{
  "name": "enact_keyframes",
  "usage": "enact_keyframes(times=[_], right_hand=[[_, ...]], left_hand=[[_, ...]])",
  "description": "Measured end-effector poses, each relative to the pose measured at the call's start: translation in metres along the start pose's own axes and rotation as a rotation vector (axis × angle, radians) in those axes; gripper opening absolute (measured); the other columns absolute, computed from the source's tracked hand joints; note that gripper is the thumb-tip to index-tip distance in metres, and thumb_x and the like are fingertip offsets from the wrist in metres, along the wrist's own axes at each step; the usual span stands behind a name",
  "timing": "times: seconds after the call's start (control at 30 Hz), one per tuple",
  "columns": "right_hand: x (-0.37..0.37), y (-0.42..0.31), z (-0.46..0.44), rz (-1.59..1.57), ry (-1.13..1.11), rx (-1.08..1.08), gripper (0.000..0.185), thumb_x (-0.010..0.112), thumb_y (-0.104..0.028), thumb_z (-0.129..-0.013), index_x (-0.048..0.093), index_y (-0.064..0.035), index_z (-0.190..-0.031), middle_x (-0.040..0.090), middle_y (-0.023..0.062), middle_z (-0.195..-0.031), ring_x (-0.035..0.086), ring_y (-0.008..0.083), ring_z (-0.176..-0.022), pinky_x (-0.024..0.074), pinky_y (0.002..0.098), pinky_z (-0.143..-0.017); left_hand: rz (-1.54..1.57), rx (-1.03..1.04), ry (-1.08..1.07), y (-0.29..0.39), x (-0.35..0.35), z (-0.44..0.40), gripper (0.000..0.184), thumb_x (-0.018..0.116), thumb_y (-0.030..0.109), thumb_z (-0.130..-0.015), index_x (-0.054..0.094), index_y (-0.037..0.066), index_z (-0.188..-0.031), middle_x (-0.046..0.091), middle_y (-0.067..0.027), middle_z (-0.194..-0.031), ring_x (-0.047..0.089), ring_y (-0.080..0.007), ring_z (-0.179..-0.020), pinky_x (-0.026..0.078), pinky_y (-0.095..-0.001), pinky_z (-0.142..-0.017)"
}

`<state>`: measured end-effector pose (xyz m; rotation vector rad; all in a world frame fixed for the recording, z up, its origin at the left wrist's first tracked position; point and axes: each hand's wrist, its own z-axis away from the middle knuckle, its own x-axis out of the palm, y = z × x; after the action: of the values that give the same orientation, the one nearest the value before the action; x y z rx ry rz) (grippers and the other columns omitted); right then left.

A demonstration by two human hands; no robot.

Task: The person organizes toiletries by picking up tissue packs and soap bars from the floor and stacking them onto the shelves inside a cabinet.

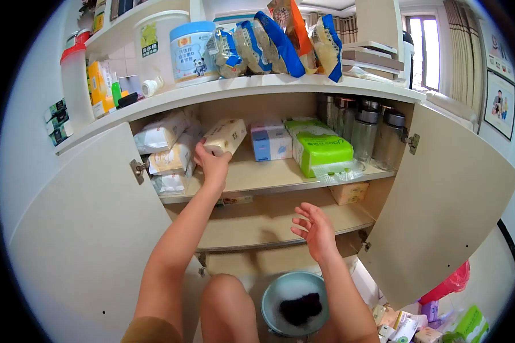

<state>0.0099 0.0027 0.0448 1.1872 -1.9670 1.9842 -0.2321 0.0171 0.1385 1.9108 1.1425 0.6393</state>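
Observation:
My left hand (213, 163) grips the near end of a cream-coloured tissue pack (226, 136) on the upper shelf of an open cabinet. The pack is tilted, beside a stack of white and cream tissue packs (169, 159) on the left. My right hand (316, 228) hangs in front of the lower shelf with its fingers apart and nothing in it. To the right of the held pack stand a blue-and-white tissue pack (270, 142) and a green tissue pack (323, 146). Below my hands is a light blue basin (269, 294) of sudsy water with a dark cloth (300, 309) in it.
Glass bottles (365, 134) with dark lids fill the upper shelf's right end. Cabinet doors stand open at left (80, 228) and right (446, 206). A blue-lidded tub (192, 54) and snack bags (277, 46) crowd the countertop. Several packages (406, 328) lie on the floor at right.

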Motion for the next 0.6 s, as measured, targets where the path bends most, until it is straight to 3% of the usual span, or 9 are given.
enact_keyframes(times=[0.3, 0.37, 0.4, 0.47, 0.6], right_hand=[[0.000, 0.004, -0.006, 0.016, -0.002, 0.024, 0.030, 0.046, -0.026, -0.082, 0.045, -0.0052, -0.103, 0.051, 0.0084, -0.101, 0.052, 0.0180, -0.081, 0.0453, 0.0322, -0.069], [-0.002, 0.001, -0.004, 0.006, 0.010, 0.020, 0.029, 0.046, -0.025, -0.081, 0.046, -0.0056, -0.103, 0.051, 0.0081, -0.101, 0.052, 0.0172, -0.081, 0.0454, 0.0316, -0.069], [-0.002, -0.001, -0.003, 0.007, 0.016, 0.018, 0.029, 0.046, -0.025, -0.081, 0.046, -0.0056, -0.103, 0.051, 0.0081, -0.101, 0.052, 0.0172, -0.081, 0.0454, 0.0316, -0.069], [-0.001, -0.006, -0.001, -0.014, 0.000, 0.019, 0.026, 0.046, -0.020, -0.082, 0.046, -0.0060, -0.104, 0.052, 0.0072, -0.100, 0.051, 0.0160, -0.082, 0.0449, 0.0287, -0.069], [-0.003, -0.010, 0.001, -0.027, 0.003, 0.016, 0.025, 0.046, -0.019, -0.082, 0.047, -0.0062, -0.103, 0.052, 0.0069, -0.100, 0.051, 0.0156, -0.082, 0.0447, 0.0285, -0.069]], left_hand=[[-0.170, 0.208, 0.357, -0.076, 0.050, -0.066, 0.079, 0.068, 0.015, -0.057, 0.023, 0.010, -0.122, 0.021, -0.0217, -0.117, 0.028, -0.0348, -0.106, 0.030, -0.0389, -0.088], [-0.328, 0.063, 0.404, -0.056, 0.052, -0.059, 0.083, 0.071, 0.018, -0.057, 0.021, 0.013, -0.124, 0.014, -0.0268, -0.118, 0.021, -0.0387, -0.109, 0.027, -0.0417, -0.090], [-0.326, 0.062, 0.398, -0.050, 0.054, -0.059, 0.083, 0.071, 0.018, -0.057, 0.021, 0.013, -0.124, 0.014, -0.0268, -0.118, 0.021, -0.0387, -0.109, 0.027, -0.0417, -0.090], [-0.549, -0.146, 0.420, -0.039, 0.059, -0.061, 0.078, 0.069, 0.026, -0.060, 0.024, 0.019, -0.123, 0.014, -0.0255, -0.120, 0.022, -0.0391, -0.109, 0.029, -0.0428, -0.089], [-0.607, -0.242, 0.388, -0.021, 0.059, -0.050, 0.074, 0.067, 0.030, -0.063, 0.025, 0.021, -0.124, 0.014, -0.0234, -0.122, 0.026, -0.0385, -0.107, 0.031, -0.0421, -0.087]])
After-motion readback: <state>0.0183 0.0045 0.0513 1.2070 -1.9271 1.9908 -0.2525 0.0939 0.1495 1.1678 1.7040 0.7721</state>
